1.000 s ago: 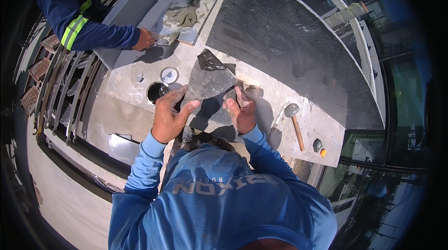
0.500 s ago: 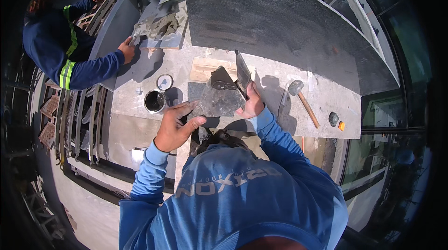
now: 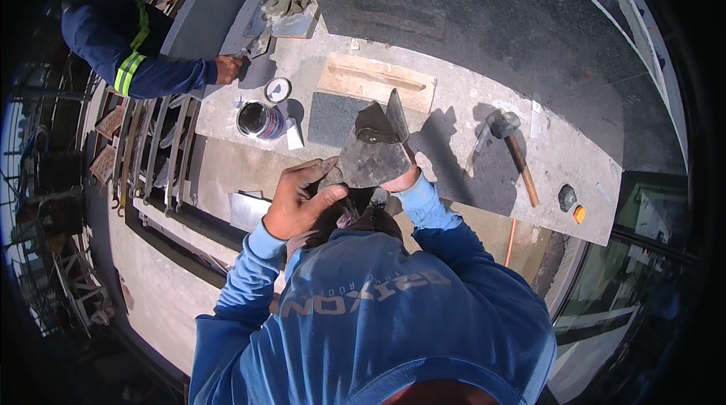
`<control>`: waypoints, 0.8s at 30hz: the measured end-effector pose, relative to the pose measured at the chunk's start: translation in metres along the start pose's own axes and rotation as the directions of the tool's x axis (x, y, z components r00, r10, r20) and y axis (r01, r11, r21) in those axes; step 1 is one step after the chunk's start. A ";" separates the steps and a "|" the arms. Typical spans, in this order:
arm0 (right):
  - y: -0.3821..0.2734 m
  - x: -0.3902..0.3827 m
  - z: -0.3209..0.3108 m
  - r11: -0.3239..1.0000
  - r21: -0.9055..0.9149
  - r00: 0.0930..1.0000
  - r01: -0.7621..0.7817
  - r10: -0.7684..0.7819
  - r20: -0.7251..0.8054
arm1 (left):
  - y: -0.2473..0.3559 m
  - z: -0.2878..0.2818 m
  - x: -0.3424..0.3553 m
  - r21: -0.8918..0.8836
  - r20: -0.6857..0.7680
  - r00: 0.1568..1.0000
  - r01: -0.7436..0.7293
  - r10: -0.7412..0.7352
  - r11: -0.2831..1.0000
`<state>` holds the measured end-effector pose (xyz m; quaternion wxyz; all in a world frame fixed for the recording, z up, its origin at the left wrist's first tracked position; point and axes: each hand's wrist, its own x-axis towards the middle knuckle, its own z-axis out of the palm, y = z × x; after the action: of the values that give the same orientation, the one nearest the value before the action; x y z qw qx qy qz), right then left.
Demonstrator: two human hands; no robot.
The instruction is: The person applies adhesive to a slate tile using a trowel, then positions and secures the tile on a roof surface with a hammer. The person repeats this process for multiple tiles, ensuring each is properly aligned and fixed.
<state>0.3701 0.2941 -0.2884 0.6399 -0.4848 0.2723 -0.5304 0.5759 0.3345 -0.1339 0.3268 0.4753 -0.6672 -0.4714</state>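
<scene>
We are looking down over our own blue long-sleeved shirt at a grey concrete ledge [image 3: 484,170] in strong sun.

Left hand [image 3: 299,197]: we are holding it just left of a dark stone fragment [image 3: 370,159], fingers curled, fingertips touching the fragment's lower left edge. The grip is partly closed around that corner, not a full clamp.

Right hand [image 3: 401,178]: mostly hidden under the fragment. We are supporting the piece from its lower right side; fingers appear wrapped on the edge, so this hand is closed on the stone. A flat metal blade, probably a trowel [image 3: 397,114], is standing up at the fragment's upper right; we cannot tell which hand is carrying it, nor whether it is touching the stone.

Position of the fragment: roughly triangular, tilted, held above the near edge of the ledge, directly in front of our chest, over a dark rectangular patch [image 3: 336,117] on the concrete.

Surroundings:
- Wooden float [image 3: 376,81] is lying flat beyond the patch.
- Open tin can [image 3: 257,119] with a round lid [image 3: 277,90] just behind it, to the left.
- Hammer [image 3: 514,155] with wooden handle is lying to the right, well apart from our hands.
- Small dark object [image 3: 567,197] and orange piece [image 3: 578,214] near the ledge's right end.
- Large dark stone slab [image 3: 484,19] is covering the far side.
- A co-worker's hand [image 3: 227,70], sleeve with reflective band, is working near a mortar-smeared board [image 3: 291,8] at upper left.
</scene>
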 end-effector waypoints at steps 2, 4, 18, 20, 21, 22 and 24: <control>-0.030 -0.005 0.016 0.816 0.560 0.978 -0.143 0.030 0.206 | 0.001 0.011 -0.002 -0.158 -0.070 0.997 0.033 -0.045 0.987; -0.034 -0.010 -0.005 0.968 0.210 0.912 -0.139 0.043 0.407 | 0.004 0.010 0.000 -0.240 -0.083 0.989 0.098 -0.122 0.966; 0.028 0.006 0.006 0.921 -0.164 0.934 -0.354 0.358 -0.008 | -0.011 -0.045 -0.003 0.501 -0.376 0.927 0.190 0.015 0.844; 0.081 0.007 -0.016 0.742 -0.625 0.967 -0.243 0.139 -0.212 | -0.030 -0.067 -0.008 0.665 -0.425 0.904 0.280 0.043 0.692; 0.091 0.015 -0.021 0.653 -0.701 0.957 -0.288 0.174 -0.232 | -0.045 -0.079 -0.011 0.695 -0.443 0.892 0.280 0.088 0.662; 0.099 0.024 -0.025 0.551 -0.765 0.943 -0.333 0.204 -0.263 | -0.061 -0.091 -0.014 0.724 -0.451 0.882 0.273 0.134 0.633; 0.125 0.036 -0.033 0.354 -0.892 0.960 -0.281 0.119 -0.255 | -0.092 -0.117 -0.016 0.758 -0.435 0.887 0.267 0.157 0.595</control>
<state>0.4036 0.2453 -0.4085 0.3002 -0.6808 0.6232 -0.2408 0.7146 0.3029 -0.1802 0.2102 0.6885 -0.6941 -0.0049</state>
